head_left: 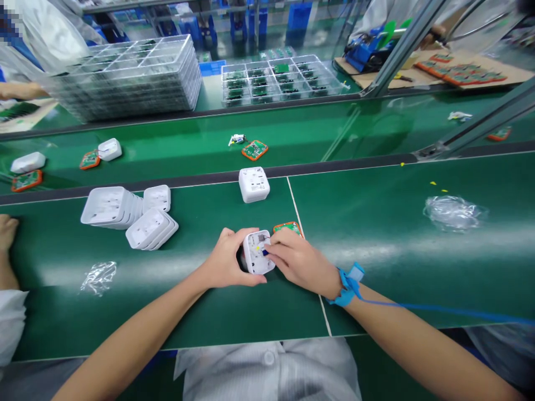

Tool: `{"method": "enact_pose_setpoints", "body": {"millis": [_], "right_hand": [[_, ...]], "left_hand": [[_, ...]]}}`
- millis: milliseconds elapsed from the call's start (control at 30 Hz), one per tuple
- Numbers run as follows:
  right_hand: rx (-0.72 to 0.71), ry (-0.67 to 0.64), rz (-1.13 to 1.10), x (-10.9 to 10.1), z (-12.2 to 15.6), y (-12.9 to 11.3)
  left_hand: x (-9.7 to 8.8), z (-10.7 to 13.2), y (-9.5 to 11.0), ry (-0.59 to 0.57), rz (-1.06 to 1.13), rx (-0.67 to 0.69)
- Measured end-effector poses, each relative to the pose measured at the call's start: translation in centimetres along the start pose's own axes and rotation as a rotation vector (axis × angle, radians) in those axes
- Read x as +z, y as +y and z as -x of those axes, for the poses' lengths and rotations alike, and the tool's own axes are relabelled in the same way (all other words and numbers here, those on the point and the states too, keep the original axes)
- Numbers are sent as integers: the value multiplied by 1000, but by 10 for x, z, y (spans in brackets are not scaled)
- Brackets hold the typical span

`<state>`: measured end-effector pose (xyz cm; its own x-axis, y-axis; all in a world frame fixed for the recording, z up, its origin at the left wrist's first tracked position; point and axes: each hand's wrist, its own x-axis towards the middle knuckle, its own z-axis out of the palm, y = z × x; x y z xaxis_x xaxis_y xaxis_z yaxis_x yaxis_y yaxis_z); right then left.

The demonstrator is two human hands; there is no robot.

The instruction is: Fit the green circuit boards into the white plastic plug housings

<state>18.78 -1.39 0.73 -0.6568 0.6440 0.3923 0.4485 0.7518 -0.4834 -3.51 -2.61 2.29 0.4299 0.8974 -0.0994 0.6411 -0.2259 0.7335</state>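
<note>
My left hand (228, 260) is wrapped round a small white plastic housing (257, 253) held just above the green bench. Its open face shows small parts and thin wires inside. My right hand (297, 260) pinches at the housing's right side with fingertips pressed together on the wires. A blue wrist strap (349, 284) with a blue cord sits on my right wrist. A green circuit board with an orange rim (288, 227) lies on the bench just behind my right hand. A closed white housing (253, 184) stands farther back.
Stacks of white shells (125, 214) lie at left, with crumpled clear plastic (98, 277) near them and more (453, 211) at right. Boards and white shells lie on the conveyor belt (334, 131). Clear trays (129, 75) are stacked beyond. Another person's hand (6, 231) rests at the left edge.
</note>
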Motion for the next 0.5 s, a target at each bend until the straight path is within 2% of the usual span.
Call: {"method": "enact_pose_setpoints", "body": {"millis": [100, 167, 267, 333, 500], "right_hand": [[177, 17, -198, -2, -14, 1], [282, 50, -199, -5, -21, 0], [293, 74, -128, -9, -25, -1], [261, 25, -102, -12, -22, 0], [263, -217, -150, -11, -21, 0]], "left_hand": [[0, -1, 2, -21, -2, 54], [1, -1, 2, -26, 7, 80], [-1, 0, -2, -34, 22, 110], [-1, 0, -4, -35, 26, 126], [1, 1, -2, -41, 20, 157]]}}
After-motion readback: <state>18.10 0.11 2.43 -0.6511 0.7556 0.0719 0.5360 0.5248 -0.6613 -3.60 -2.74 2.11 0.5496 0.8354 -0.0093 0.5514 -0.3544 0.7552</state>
